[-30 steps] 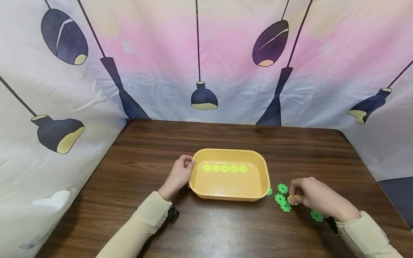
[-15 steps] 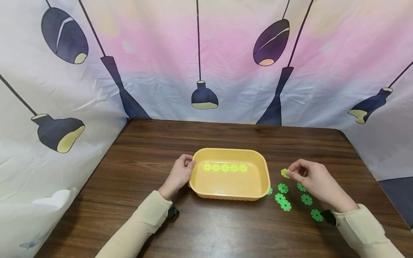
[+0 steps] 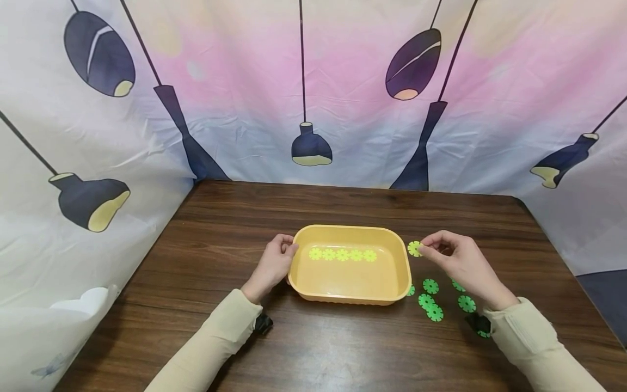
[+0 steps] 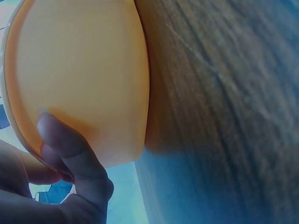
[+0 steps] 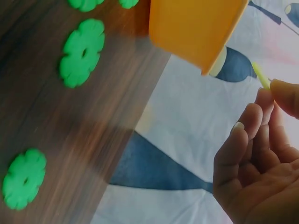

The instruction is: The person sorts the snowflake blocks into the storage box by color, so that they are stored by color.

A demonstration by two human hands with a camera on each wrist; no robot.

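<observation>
A yellow plastic tub (image 3: 338,280) stands on the table, its left rim pinched by my left hand (image 3: 271,264). In the left wrist view the thumb (image 4: 67,140) lies against the tub's wall (image 4: 84,65). Inside the tub, several yellow-green notched discs (image 3: 342,255) form a straight row. My right hand (image 3: 462,267) pinches one more yellow-green notched disc (image 3: 414,249) between thumb and fingertips, just beyond the tub's right rim. The right wrist view shows that disc (image 5: 260,76) edge-on, lifted above the table.
Several green notched discs (image 3: 434,312) lie on the wooden table (image 3: 313,348) right of the tub, one partly hidden by its rim and others under the right hand and wrist. A fabric backdrop (image 3: 245,109) with printed lamps hangs around the table's far and side edges.
My right hand has lifted the yellow-green disc from among the green ones and carried it up and left towards the tub's right rim. The left hand and tub stay in place.
</observation>
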